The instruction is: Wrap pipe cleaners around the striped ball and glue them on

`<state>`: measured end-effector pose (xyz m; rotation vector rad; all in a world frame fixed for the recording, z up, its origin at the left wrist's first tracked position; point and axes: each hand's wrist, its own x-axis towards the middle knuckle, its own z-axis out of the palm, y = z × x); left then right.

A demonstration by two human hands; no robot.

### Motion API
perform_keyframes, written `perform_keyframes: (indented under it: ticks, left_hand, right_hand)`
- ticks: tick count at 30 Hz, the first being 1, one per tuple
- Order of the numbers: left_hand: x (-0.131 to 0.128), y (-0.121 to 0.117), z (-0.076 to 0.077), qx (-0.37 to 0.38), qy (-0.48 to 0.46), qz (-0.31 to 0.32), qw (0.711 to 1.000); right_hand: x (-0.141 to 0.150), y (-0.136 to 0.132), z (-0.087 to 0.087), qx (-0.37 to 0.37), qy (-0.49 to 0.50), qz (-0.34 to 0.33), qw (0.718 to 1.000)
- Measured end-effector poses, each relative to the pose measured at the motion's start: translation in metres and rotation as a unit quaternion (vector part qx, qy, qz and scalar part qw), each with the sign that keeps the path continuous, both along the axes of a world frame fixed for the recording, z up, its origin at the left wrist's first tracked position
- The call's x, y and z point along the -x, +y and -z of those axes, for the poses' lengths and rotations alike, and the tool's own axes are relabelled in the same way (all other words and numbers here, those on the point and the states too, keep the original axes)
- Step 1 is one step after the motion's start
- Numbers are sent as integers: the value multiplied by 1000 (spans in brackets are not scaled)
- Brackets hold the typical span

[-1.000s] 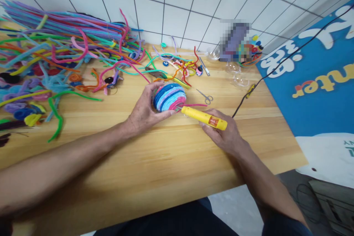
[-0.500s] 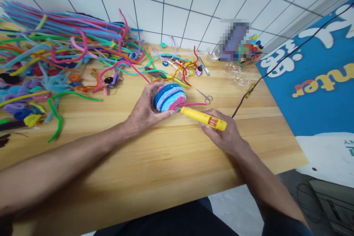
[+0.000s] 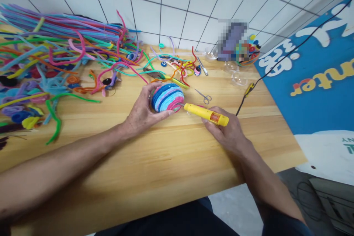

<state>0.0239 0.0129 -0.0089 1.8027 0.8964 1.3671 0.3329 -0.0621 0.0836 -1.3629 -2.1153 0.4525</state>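
Note:
My left hand point(image 3: 142, 112) is closed around a ball point(image 3: 167, 97) wound with blue, light blue, purple and pink pipe cleaners in stripes. The thumb lies along its lower side and the fingers curl behind its far side. In my right hand point(image 3: 225, 129) is a yellow hot glue gun point(image 3: 206, 113), its handle hidden in the fist. The metal nozzle points left and reaches the pink part of the ball; whether it touches I cannot tell. Just beyond the gun lie small scissors point(image 3: 205, 98) on the wooden table point(image 3: 155, 162).
A big heap of coloured pipe cleaners point(image 3: 63, 29) covers the table's back left. Pliers point(image 3: 166, 76) and loose pipe cleaner pieces lie behind the ball. Clear plastic domes point(image 3: 239, 78) stand at the back right. A black cord point(image 3: 290, 51) runs past a blue printed board point(image 3: 318, 70).
The glue gun's nozzle has shifted up and right along the pink area of the ball. The ball appears slightly turned in my left hand, and the whole view has moved slightly.

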Motion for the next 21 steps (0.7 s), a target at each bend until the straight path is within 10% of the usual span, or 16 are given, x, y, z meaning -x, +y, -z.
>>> perform_keyframes:
  ticks: [15,21]
  left_hand:
    - [-1,0,-1,17,-9,13,1000]
    - [4,0,0,3,27,8,1000]
  right_hand:
    - [5,0,3,14,26,-7,1000]
    - [-26,20,3,0,174,126,977]
